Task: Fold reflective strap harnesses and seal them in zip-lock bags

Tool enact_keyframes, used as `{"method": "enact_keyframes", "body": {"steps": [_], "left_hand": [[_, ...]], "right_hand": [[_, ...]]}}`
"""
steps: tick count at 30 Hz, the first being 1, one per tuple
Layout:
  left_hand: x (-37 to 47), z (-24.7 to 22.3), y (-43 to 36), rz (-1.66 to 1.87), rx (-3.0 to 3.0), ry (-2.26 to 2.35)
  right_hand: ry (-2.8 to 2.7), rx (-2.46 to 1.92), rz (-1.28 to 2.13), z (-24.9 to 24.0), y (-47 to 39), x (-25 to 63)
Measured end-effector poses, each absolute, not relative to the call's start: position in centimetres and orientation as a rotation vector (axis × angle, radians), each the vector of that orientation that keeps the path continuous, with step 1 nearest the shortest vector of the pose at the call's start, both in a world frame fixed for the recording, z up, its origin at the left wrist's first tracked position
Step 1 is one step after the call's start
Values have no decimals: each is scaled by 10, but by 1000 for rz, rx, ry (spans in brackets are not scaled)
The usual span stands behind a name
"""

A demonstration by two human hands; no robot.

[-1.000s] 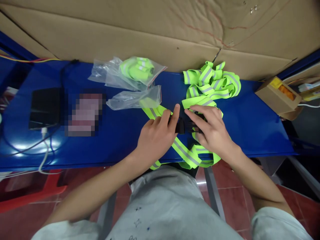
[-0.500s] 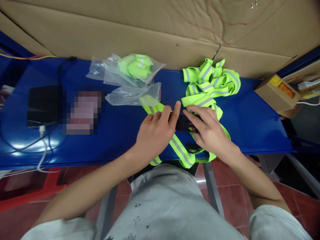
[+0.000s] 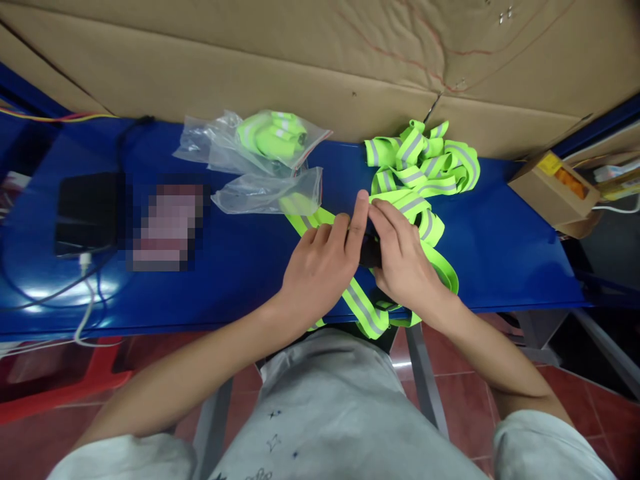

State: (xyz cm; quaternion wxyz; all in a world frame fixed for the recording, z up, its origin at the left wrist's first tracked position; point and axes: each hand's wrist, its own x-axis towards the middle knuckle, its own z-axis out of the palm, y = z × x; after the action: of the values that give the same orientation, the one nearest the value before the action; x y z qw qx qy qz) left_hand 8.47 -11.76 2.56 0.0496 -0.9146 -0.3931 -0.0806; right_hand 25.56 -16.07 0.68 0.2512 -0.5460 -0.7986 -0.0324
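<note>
Over the front of the blue table, my left hand and my right hand meet at a black plastic buckle. Both are closed on it from either side, and their fingers cover most of it. The left index finger points forward, beside the right fingertips. Neon yellow-green webbing with a grey reflective stripe runs out below the hands and hangs at the table edge. A second black fitting shows on the strap under my right wrist. More of the same strap lies in a loose heap behind my right hand.
Clear plastic bags lie behind my left hand, one holding a folded neon strap. To the left are a black device on a white cable and a blurred-out item. A cardboard box stands at the right.
My right hand has moved left toward my left hand, and its fingers have closed further around the buckle. The left hand has shifted slightly right. Less of the buckle shows.
</note>
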Motion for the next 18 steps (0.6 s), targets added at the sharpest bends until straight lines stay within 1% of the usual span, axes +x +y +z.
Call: {"method": "enact_keyframes", "body": {"steps": [6, 9, 11, 13, 16, 18], "left_hand": [[77, 37, -119, -410, -2828, -1254], [59, 51, -116, -606, -2842, -1328], [47, 58, -109, -806, -2900, -1421], [37, 59, -99, -1048, -3240, -1400], [34, 52, -85, -1431, -3914, -1123], [39, 47, -77, -1693, -3999, -1110]], "right_hand": [[-2084, -1418, -60, 20, -157, 256], [-1992, -1359, 7, 30, -159, 264], [-1886, -1324, 38, 39, -162, 266], [-1814, -1293, 70, 48, -164, 264], [-1801, -1296, 91, 60, -160, 259], [-1803, -1275, 118, 66, -153, 259]]}}
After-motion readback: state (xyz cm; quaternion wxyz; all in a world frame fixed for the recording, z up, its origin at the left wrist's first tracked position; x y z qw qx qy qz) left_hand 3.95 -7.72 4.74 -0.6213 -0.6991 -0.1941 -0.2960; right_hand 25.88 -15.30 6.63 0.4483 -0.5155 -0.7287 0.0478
